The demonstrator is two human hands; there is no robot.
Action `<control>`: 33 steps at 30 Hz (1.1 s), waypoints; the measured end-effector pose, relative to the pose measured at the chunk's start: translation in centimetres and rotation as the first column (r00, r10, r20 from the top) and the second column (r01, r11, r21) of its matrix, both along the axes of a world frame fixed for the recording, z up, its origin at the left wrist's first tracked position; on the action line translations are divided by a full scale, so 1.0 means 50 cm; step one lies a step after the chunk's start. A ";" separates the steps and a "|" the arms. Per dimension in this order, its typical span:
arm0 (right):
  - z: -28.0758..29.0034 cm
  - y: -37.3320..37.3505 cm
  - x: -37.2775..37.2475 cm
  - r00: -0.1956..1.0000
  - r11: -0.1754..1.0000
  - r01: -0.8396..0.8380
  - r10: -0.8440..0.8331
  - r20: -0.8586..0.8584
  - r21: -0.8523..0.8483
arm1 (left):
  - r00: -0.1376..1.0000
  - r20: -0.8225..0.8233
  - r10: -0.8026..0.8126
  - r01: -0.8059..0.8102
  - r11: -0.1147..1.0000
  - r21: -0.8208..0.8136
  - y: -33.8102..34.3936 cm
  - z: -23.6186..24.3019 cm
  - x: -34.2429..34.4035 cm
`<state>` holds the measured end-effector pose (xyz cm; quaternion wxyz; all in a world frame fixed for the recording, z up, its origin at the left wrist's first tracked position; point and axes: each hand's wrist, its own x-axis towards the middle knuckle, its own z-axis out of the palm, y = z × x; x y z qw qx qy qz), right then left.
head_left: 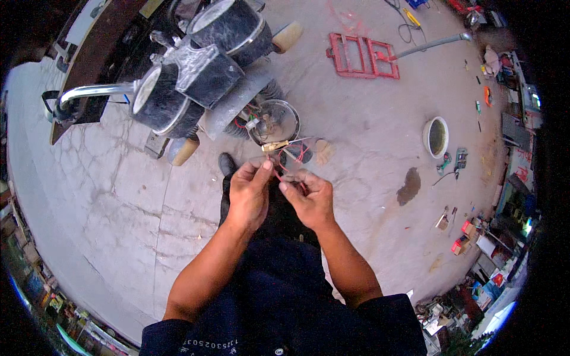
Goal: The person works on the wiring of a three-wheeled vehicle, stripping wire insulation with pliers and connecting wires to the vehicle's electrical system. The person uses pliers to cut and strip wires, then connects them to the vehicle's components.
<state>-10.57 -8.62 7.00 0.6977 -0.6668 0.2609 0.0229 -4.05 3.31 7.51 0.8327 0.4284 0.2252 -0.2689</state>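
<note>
My left hand (249,191) is closed in a pinch, thumb against fingers, on a thin red wire (278,174). My right hand (312,199) also has its fingers closed on the red wire, a short way to the right. Just beyond the left fingertips is a screwdriver (275,146) with a yellowish handle, its thin shaft pointing right; whether the left fingers touch it I cannot tell. More loose red wires loop beside it. Farther off, a round headlight housing (286,118) shows wires and connectors inside. It sits below the dusty black instrument pods (222,26) of a vehicle.
A chrome handlebar (95,91) and amber turn signals (183,152) stick out from the vehicle. On the concrete floor are a red metal frame (363,56), a white bucket (436,137), a power drill (445,161) and a dark stain. Clutter lines the right edge.
</note>
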 end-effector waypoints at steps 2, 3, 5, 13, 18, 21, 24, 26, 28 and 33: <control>-0.018 -0.032 0.015 1.000 0.998 0.019 -0.018 0.010 -0.056 | 0.999 0.039 -0.017 0.008 0.976 0.219 -0.005 -0.046 0.027; -0.007 -0.052 0.034 0.997 1.000 0.025 -0.025 -0.076 0.010 | 0.991 0.120 -0.056 0.006 0.925 0.380 -0.006 -0.053 0.050; -0.003 -0.087 0.072 0.999 0.994 -0.026 0.024 -0.021 -0.105 | 0.974 0.218 -0.055 -0.071 0.846 0.529 -0.022 -0.063 0.083; -0.004 -0.131 0.187 0.992 0.989 -0.120 0.123 0.033 -0.084 | 0.972 0.234 0.034 -0.166 0.806 0.568 -0.076 -0.104 0.142; -0.020 -0.140 0.218 0.976 0.975 -0.218 0.218 -0.002 -0.044 | 0.980 0.184 0.074 -0.163 0.826 0.540 -0.061 -0.103 0.155; -0.038 -0.144 0.227 0.969 0.969 -0.245 0.246 0.024 -0.025 | 0.984 0.170 0.058 -0.145 0.813 0.564 -0.049 -0.104 0.158; -0.047 -0.147 0.241 0.958 0.958 -0.286 0.286 0.017 0.005 | 0.988 0.150 0.024 -0.106 0.819 0.564 -0.028 -0.101 0.160; -0.034 -0.148 0.256 0.943 0.943 -0.334 0.334 -0.015 0.005 | 0.990 0.142 -0.008 -0.073 0.828 0.556 -0.017 -0.107 0.157; -0.035 -0.153 0.268 0.905 0.902 -0.425 0.422 -0.047 -0.072 | 0.990 0.132 -0.048 -0.032 0.836 0.547 -0.005 -0.116 0.148; -0.052 -0.149 0.296 0.843 0.833 -0.535 0.537 -0.027 -0.139 | 0.976 0.213 -0.041 -0.078 0.851 0.520 -0.007 -0.117 0.143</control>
